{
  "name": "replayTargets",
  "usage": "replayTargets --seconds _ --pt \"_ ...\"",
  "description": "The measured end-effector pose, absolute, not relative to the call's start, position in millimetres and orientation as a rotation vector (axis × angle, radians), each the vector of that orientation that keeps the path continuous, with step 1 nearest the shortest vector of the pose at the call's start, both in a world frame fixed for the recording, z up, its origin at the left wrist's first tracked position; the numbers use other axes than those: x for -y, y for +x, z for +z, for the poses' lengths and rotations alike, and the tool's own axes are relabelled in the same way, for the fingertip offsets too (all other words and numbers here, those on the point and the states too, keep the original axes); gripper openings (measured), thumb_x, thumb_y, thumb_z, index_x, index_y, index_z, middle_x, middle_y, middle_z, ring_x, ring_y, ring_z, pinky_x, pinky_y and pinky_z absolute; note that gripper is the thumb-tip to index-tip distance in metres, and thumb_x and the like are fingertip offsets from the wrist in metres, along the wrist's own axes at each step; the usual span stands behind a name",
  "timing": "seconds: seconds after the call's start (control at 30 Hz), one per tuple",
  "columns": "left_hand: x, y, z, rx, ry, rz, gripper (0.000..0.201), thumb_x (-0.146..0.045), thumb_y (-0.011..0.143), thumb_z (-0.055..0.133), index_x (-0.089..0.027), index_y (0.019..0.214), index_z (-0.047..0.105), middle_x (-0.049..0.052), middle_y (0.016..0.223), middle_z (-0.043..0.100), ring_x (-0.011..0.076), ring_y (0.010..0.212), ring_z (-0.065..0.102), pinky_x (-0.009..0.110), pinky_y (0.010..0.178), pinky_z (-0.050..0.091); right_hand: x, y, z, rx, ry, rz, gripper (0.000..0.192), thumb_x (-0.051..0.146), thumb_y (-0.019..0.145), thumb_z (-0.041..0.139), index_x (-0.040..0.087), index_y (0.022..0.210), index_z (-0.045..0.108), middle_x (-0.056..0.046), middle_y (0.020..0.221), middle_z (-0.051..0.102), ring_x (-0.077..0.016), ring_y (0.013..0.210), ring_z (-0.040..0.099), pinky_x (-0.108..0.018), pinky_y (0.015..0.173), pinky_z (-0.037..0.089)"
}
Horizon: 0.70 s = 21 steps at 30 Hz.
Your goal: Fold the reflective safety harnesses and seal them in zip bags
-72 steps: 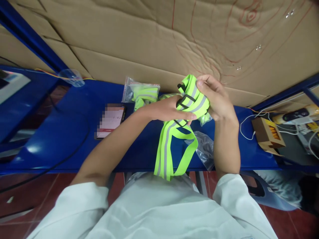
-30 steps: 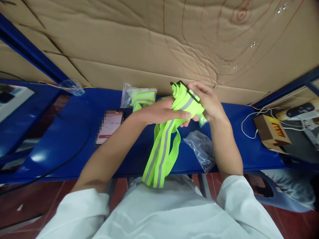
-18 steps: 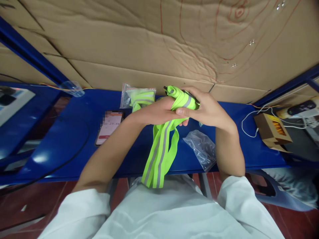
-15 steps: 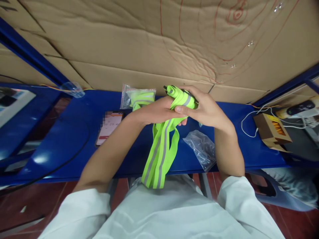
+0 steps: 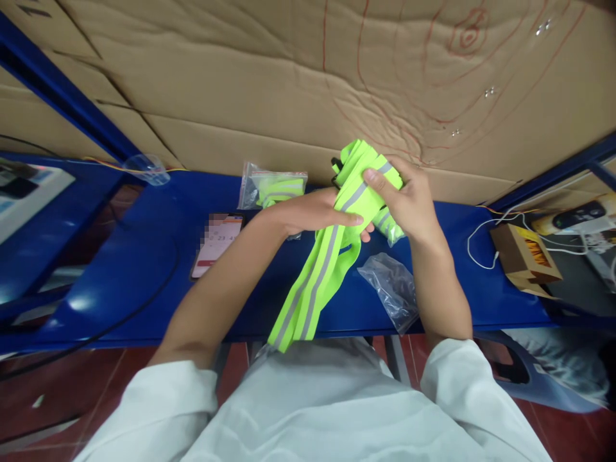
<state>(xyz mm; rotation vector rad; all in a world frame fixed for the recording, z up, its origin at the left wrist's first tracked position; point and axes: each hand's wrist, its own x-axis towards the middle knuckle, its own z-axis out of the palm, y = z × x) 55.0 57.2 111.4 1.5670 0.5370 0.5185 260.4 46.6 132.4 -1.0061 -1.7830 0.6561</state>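
Head view is showing a neon-yellow reflective strap (image 5: 332,244) being gathered into folds above the middle of the blue counter (image 5: 144,256). Its upper part is already bunched into a thick wad between both hands, with a black buckle (image 5: 335,165) peeking out at the top. The right hand (image 5: 409,199) is clamping that wad, thumb pressing across the grey stripe. The left hand (image 5: 312,215) is lying flat against the strap just below, fingers extended and pressing it. A long doubled tail is hanging down over the counter's near edge toward the white shirt, so folding looks about half finished, with that length left to take up. An empty clear bag (image 5: 392,289) is lying near the near edge, right of the tail, and is not being touched. A filled bag (image 5: 273,187) holding a similar strap is resting along the far edge, with a phone (image 5: 217,236) left of it. A cardboard box (image 5: 524,256) and a white cable (image 5: 476,247) are sitting toward the right end.
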Motion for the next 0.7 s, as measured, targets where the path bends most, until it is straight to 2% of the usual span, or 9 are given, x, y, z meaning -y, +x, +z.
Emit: replayTargets --seconds 0.13,0.3,0.4,0.47,0.57,0.63,0.7 --pt "-55 59 111 -0.481 1.424 0.454 0.028 -0.033 0.085 0.079 -0.016 0.107 0.079 0.009 0.104 0.083 0.0273 0.103 0.079 0.036 0.090 0.062 -40 261 137 1.702 -0.977 0.692 0.044 0.067 0.086 0.077 0.028 0.106 0.075 -0.001 0.100 0.079 -0.0285 0.105 0.076 -0.046 0.085 0.066" --pt "-44 67 113 -0.547 1.277 0.488 0.043 -0.029 0.068 0.089 -0.012 0.106 0.078 0.013 0.103 0.082 0.0340 0.098 0.079 0.049 0.095 0.061 -41 262 138 1.533 -0.964 0.948 0.040 0.067 0.093 0.068 0.027 0.099 0.075 -0.003 0.089 0.078 -0.0257 0.094 0.079 -0.039 0.074 0.066" --pt "-40 70 115 -0.510 1.298 0.502 0.046 -0.036 0.070 0.088 -0.013 0.108 0.077 0.014 0.108 0.080 0.0347 0.107 0.076 0.049 0.101 0.058 -43 268 141 1.542 -1.002 0.773 0.038 0.064 0.094 0.069 0.027 0.104 0.074 -0.002 0.087 0.077 -0.0211 0.081 0.076 -0.036 0.072 0.065" --pt "-41 69 117 -0.536 1.413 0.486 0.046 -0.043 0.077 0.084 -0.016 0.112 0.076 0.011 0.114 0.079 0.0333 0.116 0.073 0.045 0.104 0.056 -43 274 145 1.618 -0.988 0.504 0.037 0.057 0.092 0.074 0.026 0.113 0.074 -0.002 0.097 0.078 -0.0210 0.089 0.076 -0.039 0.086 0.065" --pt "-45 66 119 -0.690 1.720 0.552 0.043 -0.051 0.093 0.069 -0.019 0.122 0.071 0.007 0.126 0.075 0.0299 0.122 0.068 0.039 0.107 0.052 -39 283 151 1.770 -0.935 0.232 0.042 0.054 0.094 0.074 0.026 0.124 0.072 -0.004 0.125 0.075 -0.0270 0.123 0.070 -0.049 0.114 0.055" --pt "-49 64 118 -0.785 1.916 0.733 0.041 -0.048 0.098 0.064 -0.019 0.126 0.068 0.008 0.132 0.071 0.0283 0.123 0.065 0.037 0.108 0.049 -37 287 153 1.820 -0.952 0.177 0.045 0.057 0.095 0.072 0.027 0.129 0.070 -0.007 0.136 0.072 -0.0312 0.135 0.063 -0.052 0.122 0.048" --pt "-50 63 118 -0.878 1.997 0.942 0.036 -0.044 0.096 0.067 -0.017 0.121 0.066 0.009 0.128 0.071 0.0267 0.119 0.065 0.034 0.104 0.049 -35 289 154 1.838 -0.981 0.121 0.047 0.059 0.096 0.070 0.028 0.132 0.069 -0.009 0.140 0.069 -0.0332 0.138 0.061 -0.052 0.124 0.046"
